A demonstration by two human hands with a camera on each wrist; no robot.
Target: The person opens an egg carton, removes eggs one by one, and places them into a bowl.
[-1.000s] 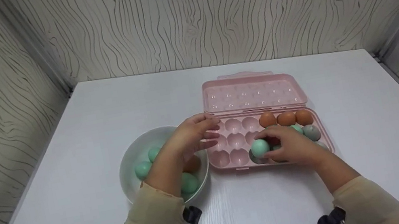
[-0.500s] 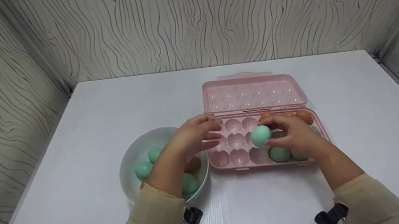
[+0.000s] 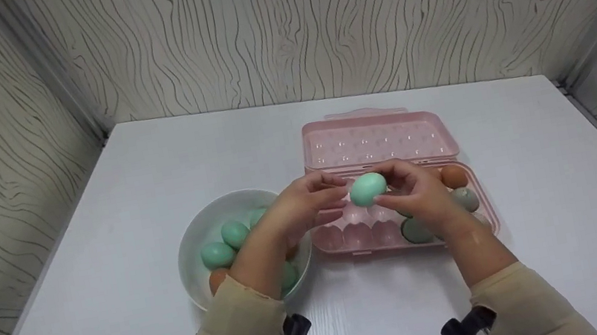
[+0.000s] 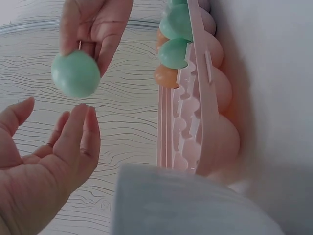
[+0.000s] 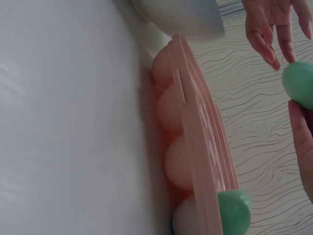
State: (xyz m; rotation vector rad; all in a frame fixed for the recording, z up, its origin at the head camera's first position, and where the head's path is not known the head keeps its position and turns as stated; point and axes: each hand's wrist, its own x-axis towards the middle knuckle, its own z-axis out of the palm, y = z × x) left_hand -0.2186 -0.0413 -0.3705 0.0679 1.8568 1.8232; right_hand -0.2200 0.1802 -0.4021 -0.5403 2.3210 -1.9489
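The green egg [image 3: 368,189] is pinched by the right hand [image 3: 414,191] over the carton [image 3: 379,139], the left hand [image 3: 307,206] spread just beside it. Work looks partway: eggs [image 3: 454,177] fill cups right of the right hand, cups [image 3: 358,235] between the hands are bare, and more lie in the bowl [image 3: 189,239] left of the left hand.

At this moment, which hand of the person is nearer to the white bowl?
Left. The left hand is near the bowl, its forearm above it. The right hand is farther, over by the pink carton, holding a green egg.
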